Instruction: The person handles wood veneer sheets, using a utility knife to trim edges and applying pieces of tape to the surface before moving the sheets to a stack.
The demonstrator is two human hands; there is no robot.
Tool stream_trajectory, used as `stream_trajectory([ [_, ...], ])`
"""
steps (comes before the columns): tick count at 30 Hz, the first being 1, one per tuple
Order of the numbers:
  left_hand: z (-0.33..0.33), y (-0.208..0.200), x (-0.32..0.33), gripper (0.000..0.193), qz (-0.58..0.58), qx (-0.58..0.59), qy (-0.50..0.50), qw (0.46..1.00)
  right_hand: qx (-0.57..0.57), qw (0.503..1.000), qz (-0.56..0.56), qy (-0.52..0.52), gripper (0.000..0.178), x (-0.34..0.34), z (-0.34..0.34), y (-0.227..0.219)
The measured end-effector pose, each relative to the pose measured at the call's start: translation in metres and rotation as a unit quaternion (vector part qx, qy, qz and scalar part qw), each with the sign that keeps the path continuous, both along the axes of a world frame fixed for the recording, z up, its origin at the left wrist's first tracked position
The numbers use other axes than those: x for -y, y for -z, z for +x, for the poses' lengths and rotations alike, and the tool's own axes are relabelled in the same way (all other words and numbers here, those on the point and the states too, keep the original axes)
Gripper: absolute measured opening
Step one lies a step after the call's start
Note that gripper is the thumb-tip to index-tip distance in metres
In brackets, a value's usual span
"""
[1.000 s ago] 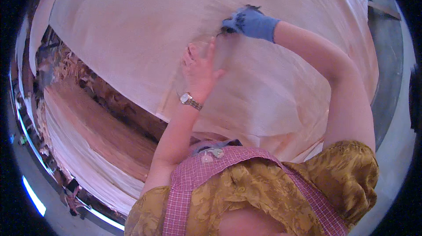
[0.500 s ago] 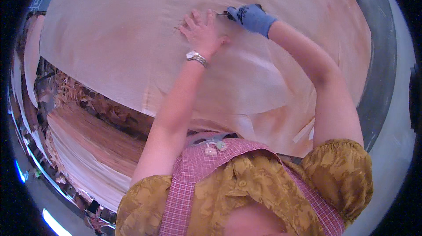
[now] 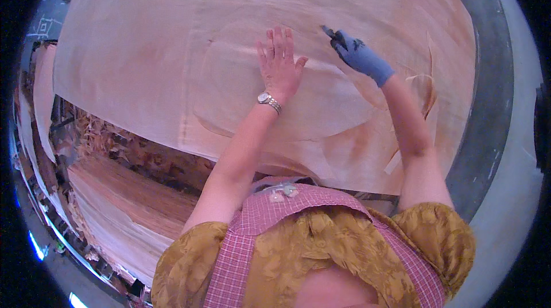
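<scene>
- Pressing flat: bare L hand (image 3: pixel 280 73) lies palm-down on the pale thin sheet (image 3: pixel 126 61), fingers straight & mildly fanned, thumb out, nothing gripped. Prob. that way b/c a broad palm keeps thin, slippery stuff from shifting or rucking up.
- R hand (image 3: pixel 354 55), in blue glove w/ dark patches, is just over/on same sheet, right of L hand & apart from it. Fingers look bunched, dark tip poking ahead. Can't tell if that's a slim tool or just the glove's end, nor if it touches. Glove on this hand only, maybe b/c it does the rougher work.
- Sheet spreads under both hands, well out past them; near-left edge overhangs a gap w/ torn scraps (image 3: pixel 109 136). Lower pile (image 3: pixel 132 216) sits beyond gap, to the left.
- Curved-edge patch (image 3: pixel 338 121) lies in front of the person, L hand across it; looks like a separate layer, not certain.
- Curled strip (image 3: pixel 427 93) at far right, by R forearm.
- Vs. 0.5 s ago: hands farther apart, R hand now off to the right; L fingers less splayed. Thin blade seen by gloved fingers then isn't clear now. View shifted a bit too.
</scene>
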State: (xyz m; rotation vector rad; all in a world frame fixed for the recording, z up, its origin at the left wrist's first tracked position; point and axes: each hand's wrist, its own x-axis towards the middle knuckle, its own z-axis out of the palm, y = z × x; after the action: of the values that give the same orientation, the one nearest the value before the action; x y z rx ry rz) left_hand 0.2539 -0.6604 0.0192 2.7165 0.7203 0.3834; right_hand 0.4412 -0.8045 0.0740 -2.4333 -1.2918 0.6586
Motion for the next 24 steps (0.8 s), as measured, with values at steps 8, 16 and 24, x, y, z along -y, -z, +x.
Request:
stream_trajectory([
  [8, -0.007, 0.036, -0.004, 0.086, -0.029, 0.041, 0.026, 0.998, 0.100, 0.980, -0.147, 0.087, 0.025, -0.019, -0.081, 0.016],
  [16, -0.004, 0.027, 0.000, 0.070, 0.019, 0.002, 0.031, 0.999, 0.110, 0.982, -0.127, 0.092, 0.024, -0.042, -0.072, 0.050],
  [24, -0.004, 0.035, 0.003, 0.068, 0.023, 0.011, 0.034, 0.999, 0.147, 0.980, -0.129, 0.023, 0.024, -0.042, -0.069, 0.054],
])
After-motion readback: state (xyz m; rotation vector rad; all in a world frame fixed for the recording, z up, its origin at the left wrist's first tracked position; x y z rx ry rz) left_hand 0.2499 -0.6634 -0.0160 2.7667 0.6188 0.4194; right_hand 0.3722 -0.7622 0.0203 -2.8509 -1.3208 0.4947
